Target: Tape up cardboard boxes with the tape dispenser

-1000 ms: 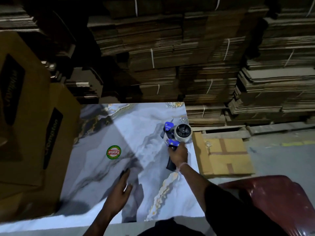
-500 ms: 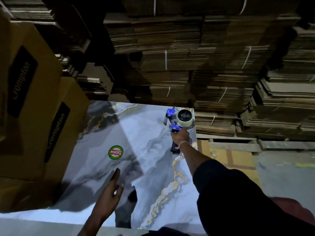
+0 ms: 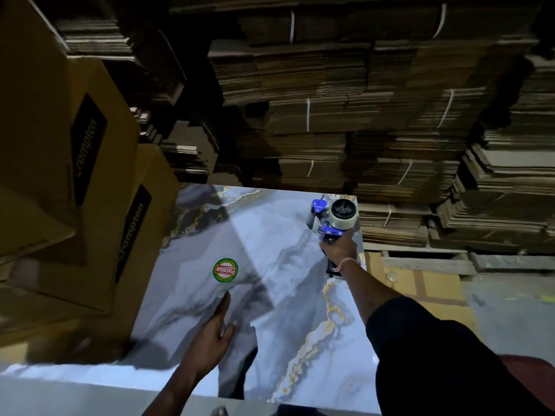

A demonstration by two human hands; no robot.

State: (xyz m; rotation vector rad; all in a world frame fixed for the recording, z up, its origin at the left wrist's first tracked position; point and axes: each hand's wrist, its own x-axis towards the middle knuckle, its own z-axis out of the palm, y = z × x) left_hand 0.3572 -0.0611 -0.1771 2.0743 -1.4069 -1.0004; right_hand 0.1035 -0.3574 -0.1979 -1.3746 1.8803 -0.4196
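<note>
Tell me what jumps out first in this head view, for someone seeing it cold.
The bright marble-patterned tabletop fills the middle, with a round green and red sticker near its centre. At its far right corner the right hand grips a blue tape dispenser, while the left hand lies flat nearer the viewer. Brown Crompton boxes crowd the left, and bundled flat cardboard stacks fill the dark background.

Left hand [image 3: 214,331] flat, right hand [image 3: 339,250] seemingly clenched.
</note>
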